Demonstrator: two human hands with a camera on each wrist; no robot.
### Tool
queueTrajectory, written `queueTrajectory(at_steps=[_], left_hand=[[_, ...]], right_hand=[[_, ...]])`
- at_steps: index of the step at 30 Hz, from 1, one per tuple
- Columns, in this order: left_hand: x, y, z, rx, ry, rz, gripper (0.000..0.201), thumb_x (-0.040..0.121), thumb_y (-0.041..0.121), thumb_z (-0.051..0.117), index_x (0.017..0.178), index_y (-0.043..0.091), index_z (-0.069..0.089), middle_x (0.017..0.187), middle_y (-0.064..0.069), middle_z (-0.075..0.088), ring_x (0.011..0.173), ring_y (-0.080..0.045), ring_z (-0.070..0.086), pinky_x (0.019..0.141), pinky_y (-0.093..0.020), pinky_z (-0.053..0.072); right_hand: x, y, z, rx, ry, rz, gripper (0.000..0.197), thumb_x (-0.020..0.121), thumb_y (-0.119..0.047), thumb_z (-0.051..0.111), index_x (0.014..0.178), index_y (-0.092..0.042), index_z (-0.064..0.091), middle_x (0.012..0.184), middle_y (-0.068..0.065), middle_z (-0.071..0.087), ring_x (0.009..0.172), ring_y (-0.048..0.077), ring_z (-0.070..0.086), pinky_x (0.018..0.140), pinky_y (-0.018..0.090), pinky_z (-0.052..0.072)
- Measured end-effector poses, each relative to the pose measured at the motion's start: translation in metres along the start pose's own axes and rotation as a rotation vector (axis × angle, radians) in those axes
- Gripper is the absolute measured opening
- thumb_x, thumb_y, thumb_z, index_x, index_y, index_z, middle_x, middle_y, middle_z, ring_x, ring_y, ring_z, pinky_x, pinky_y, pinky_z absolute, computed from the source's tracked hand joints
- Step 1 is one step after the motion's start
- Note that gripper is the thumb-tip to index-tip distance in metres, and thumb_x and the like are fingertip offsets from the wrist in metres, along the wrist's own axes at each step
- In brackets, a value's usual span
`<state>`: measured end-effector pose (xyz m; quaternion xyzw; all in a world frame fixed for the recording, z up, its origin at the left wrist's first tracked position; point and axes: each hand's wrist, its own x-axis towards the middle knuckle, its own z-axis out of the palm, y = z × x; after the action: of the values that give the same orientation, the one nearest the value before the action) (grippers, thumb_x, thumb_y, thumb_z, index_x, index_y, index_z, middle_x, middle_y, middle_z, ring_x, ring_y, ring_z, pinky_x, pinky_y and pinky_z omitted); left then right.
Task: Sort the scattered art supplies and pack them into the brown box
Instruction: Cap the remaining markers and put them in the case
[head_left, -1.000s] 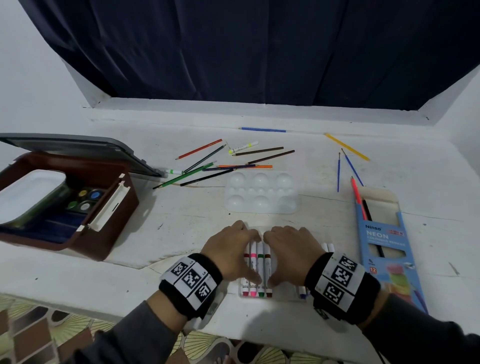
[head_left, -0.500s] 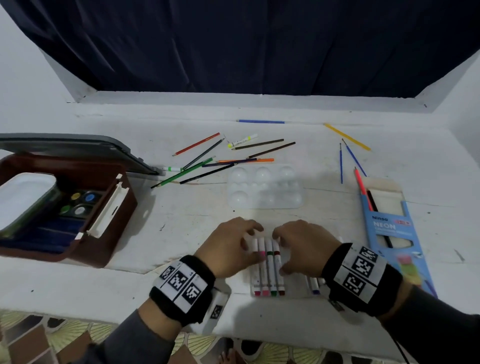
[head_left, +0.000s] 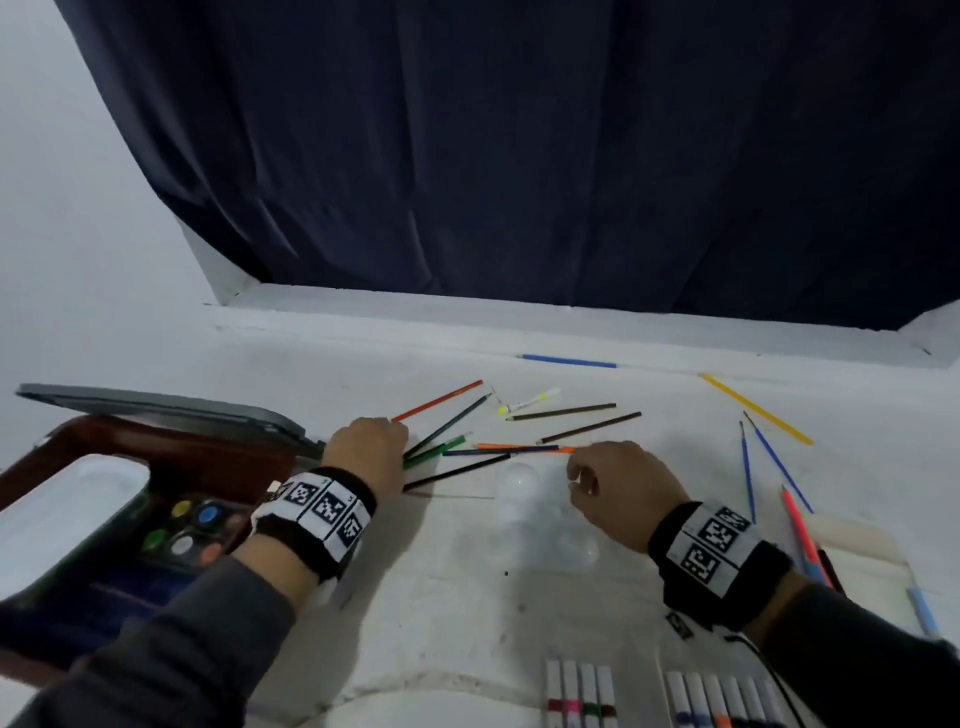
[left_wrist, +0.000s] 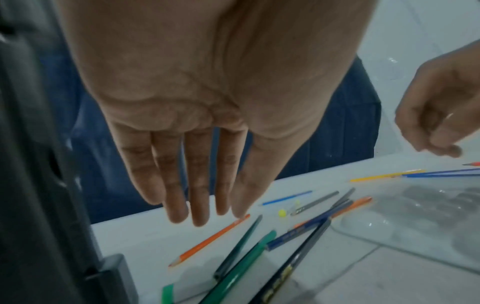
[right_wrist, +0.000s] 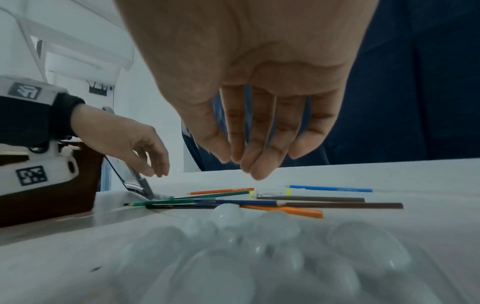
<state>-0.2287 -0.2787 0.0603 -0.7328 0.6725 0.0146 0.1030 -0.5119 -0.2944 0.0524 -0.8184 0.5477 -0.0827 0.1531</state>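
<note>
Several coloured pencils (head_left: 519, 447) lie in a loose heap mid-table, also seen in the left wrist view (left_wrist: 298, 232) and the right wrist view (right_wrist: 259, 202). My left hand (head_left: 363, 447) hovers over the heap's left end with straight fingers (left_wrist: 197, 185), empty, close to an orange pencil (left_wrist: 210, 240). My right hand (head_left: 618, 483) hangs above the clear paint palette (head_left: 524, 499), its fingers (right_wrist: 249, 156) loosely curled and holding nothing. The brown box (head_left: 171, 441) stands open at the left with paint pots (head_left: 192, 525) inside. Two rows of markers (head_left: 579, 696) lie at the front edge.
The box's grey lid (head_left: 156, 408) sticks out toward the pencils. A blue pencil (head_left: 569, 361) and a yellow one (head_left: 756, 408) lie at the back. Blue brushes (head_left: 748, 478) and a red pencil (head_left: 800, 525) lie at the right. A dark curtain hangs behind.
Both hands have let go of the markers at the front edge and moved forward, the left to the pencil heap, the right over the palette. The head view has tilted up.
</note>
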Motion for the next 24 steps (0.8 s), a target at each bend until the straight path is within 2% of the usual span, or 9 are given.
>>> queueTrajectory(at_steps=[3, 5, 10, 14, 16, 19, 22, 24], left_hand=[[0.025, 0.004, 0.0, 0.138, -0.109, -0.031, 0.039, 0.092, 0.022, 0.055, 0.131, 0.017, 0.051, 0.129, -0.007, 0.055, 0.121, -0.027, 0.053, 0.099, -0.036, 0.046], [0.036, 0.005, 0.004, 0.135, -0.141, -0.077, 0.045, 0.09, 0.023, 0.058, 0.134, 0.019, 0.05, 0.129, -0.006, 0.054, 0.12, -0.027, 0.055, 0.1, -0.037, 0.046], [0.052, 0.013, 0.022, 0.097, -0.193, -0.204, 0.043, 0.094, 0.023, 0.052, 0.137, 0.022, 0.047, 0.133, -0.004, 0.054, 0.124, -0.029, 0.054, 0.101, -0.042, 0.044], [0.053, 0.012, 0.031, 0.098, -0.17, -0.233, 0.044, 0.097, 0.019, 0.045, 0.141, 0.023, 0.041, 0.137, -0.005, 0.052, 0.127, -0.03, 0.049, 0.101, -0.043, 0.043], [0.053, 0.01, 0.036, 0.099, -0.147, -0.212, 0.044, 0.098, 0.016, 0.044, 0.142, 0.022, 0.04, 0.138, -0.005, 0.05, 0.127, -0.03, 0.047, 0.101, -0.042, 0.043], [0.052, 0.008, 0.04, 0.118, -0.123, -0.183, 0.042, 0.099, 0.016, 0.043, 0.142, 0.021, 0.041, 0.138, -0.004, 0.051, 0.126, -0.028, 0.047, 0.103, -0.041, 0.041], [0.051, 0.008, 0.038, 0.15, -0.104, -0.147, 0.036, 0.099, 0.016, 0.043, 0.135, 0.022, 0.048, 0.132, -0.002, 0.054, 0.123, -0.026, 0.05, 0.104, -0.039, 0.039], [0.051, 0.012, 0.035, 0.155, -0.082, -0.111, 0.034, 0.098, 0.014, 0.044, 0.13, 0.022, 0.05, 0.129, -0.001, 0.055, 0.122, -0.025, 0.051, 0.103, -0.038, 0.038]], right_hand=[[0.049, 0.001, -0.003, -0.043, 0.007, -0.035, 0.01, 0.086, -0.028, 0.054, 0.09, -0.025, 0.062, 0.091, -0.006, 0.061, 0.088, 0.018, 0.055, 0.077, 0.03, 0.047], [0.08, 0.002, -0.003, -0.083, -0.011, -0.058, 0.01, 0.088, -0.027, 0.053, 0.094, -0.023, 0.06, 0.094, -0.004, 0.057, 0.09, 0.019, 0.053, 0.078, 0.031, 0.046], [0.147, 0.011, 0.015, -0.235, -0.089, -0.114, 0.028, 0.094, -0.023, 0.043, 0.121, -0.022, 0.052, 0.12, 0.0, 0.052, 0.113, 0.023, 0.049, 0.092, 0.037, 0.043], [0.176, 0.019, 0.031, -0.317, -0.168, -0.139, 0.038, 0.095, -0.017, 0.04, 0.132, -0.024, 0.047, 0.134, -0.001, 0.047, 0.123, 0.022, 0.046, 0.099, 0.04, 0.04], [0.183, 0.022, 0.037, -0.389, -0.202, -0.14, 0.037, 0.094, -0.015, 0.041, 0.129, -0.024, 0.05, 0.133, -0.001, 0.048, 0.121, 0.023, 0.049, 0.098, 0.041, 0.041], [0.186, 0.022, 0.035, -0.449, -0.187, -0.14, 0.029, 0.091, -0.008, 0.042, 0.113, -0.022, 0.056, 0.124, 0.003, 0.051, 0.114, 0.025, 0.053, 0.094, 0.04, 0.042], [0.184, 0.021, 0.026, -0.442, -0.176, -0.118, 0.026, 0.089, -0.003, 0.042, 0.103, -0.023, 0.055, 0.119, 0.003, 0.054, 0.111, 0.026, 0.056, 0.094, 0.037, 0.041], [0.18, 0.021, 0.021, -0.425, -0.174, -0.116, 0.023, 0.089, -0.004, 0.043, 0.097, -0.024, 0.048, 0.114, 0.002, 0.056, 0.107, 0.025, 0.058, 0.089, 0.036, 0.04]])
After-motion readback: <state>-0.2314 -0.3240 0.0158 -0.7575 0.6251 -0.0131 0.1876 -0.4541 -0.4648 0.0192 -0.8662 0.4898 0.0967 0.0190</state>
